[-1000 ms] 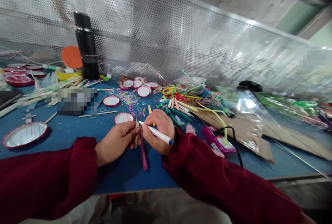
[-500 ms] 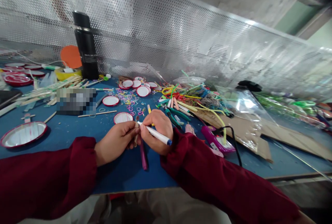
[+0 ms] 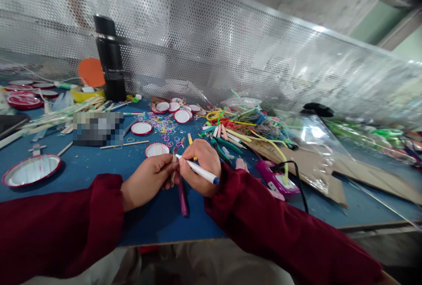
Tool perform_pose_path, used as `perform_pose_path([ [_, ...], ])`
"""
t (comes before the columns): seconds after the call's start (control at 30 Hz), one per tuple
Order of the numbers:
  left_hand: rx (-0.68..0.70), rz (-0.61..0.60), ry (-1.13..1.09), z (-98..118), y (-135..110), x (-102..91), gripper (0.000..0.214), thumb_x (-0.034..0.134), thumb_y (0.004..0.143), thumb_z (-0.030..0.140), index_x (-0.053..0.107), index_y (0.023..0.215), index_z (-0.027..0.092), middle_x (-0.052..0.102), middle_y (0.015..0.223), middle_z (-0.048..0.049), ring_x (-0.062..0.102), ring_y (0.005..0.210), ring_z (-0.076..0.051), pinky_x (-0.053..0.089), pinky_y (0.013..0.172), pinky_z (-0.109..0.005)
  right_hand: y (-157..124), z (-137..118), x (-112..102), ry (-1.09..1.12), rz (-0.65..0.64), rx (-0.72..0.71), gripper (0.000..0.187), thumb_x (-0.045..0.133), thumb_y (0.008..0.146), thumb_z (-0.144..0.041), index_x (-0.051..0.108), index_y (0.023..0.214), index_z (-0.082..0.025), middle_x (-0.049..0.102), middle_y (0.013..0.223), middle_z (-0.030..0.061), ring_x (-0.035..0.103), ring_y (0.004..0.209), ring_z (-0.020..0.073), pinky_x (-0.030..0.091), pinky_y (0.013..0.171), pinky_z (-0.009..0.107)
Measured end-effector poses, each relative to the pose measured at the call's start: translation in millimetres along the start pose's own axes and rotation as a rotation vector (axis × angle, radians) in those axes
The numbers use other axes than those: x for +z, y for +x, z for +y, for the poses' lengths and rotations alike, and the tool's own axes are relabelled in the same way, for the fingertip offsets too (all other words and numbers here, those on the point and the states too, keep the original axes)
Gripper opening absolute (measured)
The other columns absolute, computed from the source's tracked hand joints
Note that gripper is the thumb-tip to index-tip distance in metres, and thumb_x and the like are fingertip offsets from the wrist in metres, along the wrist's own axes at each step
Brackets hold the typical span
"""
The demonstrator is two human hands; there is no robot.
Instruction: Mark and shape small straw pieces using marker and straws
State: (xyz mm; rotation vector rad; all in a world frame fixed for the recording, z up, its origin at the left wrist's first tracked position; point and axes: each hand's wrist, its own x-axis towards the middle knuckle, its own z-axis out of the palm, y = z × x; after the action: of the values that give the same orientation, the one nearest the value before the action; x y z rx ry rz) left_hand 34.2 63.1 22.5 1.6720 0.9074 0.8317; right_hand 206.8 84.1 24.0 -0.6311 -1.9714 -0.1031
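Observation:
My left hand (image 3: 150, 178) pinches a small flat wooden stick (image 3: 174, 158) between thumb and fingers; its top end looks reddish brown. My right hand (image 3: 201, 166) grips a white marker pen (image 3: 201, 171) with a blue end, its tip close against the stick. Whether the tip touches it is too small to tell. Just below the hands lies a purple marker (image 3: 183, 201), its upper part hidden behind the fingers. A yellow marker (image 3: 190, 139) shows behind my right hand. Beyond my left hand rests a small round red-rimmed white lid (image 3: 157, 149).
A black bottle (image 3: 110, 63) stands at the back left by a perforated metal screen (image 3: 198, 34). Scattered rubber bands (image 3: 161, 124), a pile of coloured cords (image 3: 263, 124), pliers (image 3: 220, 151), cardboard (image 3: 303, 166) and a purple power strip (image 3: 275, 177) lie around the blue table (image 3: 158, 232).
Almost nothing differs. Both hands keep their holds on the stick and the marker pen, and the view has shifted very slightly.

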Motion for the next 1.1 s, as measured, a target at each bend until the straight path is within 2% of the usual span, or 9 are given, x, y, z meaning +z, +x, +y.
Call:
perform_pose_path([
  [1.1, -0.013, 0.022, 0.014, 3.1, -0.7, 0.6, 0.042, 0.048, 0.091, 0.053, 0.054, 0.07, 0.018, 0.056, 0.061, 0.0017, 0.049, 0.05, -0.009, 0.041, 0.05, -0.021, 2.0, -4.7, -2.6, 0.006, -0.023, 0.044, 0.012, 0.057, 0.083, -0.022, 0.05, 0.073, -0.023, 0.06, 0.068, 0.0002, 0.057, 0.069, 0.0166, 0.048, 0.072, 0.035],
])
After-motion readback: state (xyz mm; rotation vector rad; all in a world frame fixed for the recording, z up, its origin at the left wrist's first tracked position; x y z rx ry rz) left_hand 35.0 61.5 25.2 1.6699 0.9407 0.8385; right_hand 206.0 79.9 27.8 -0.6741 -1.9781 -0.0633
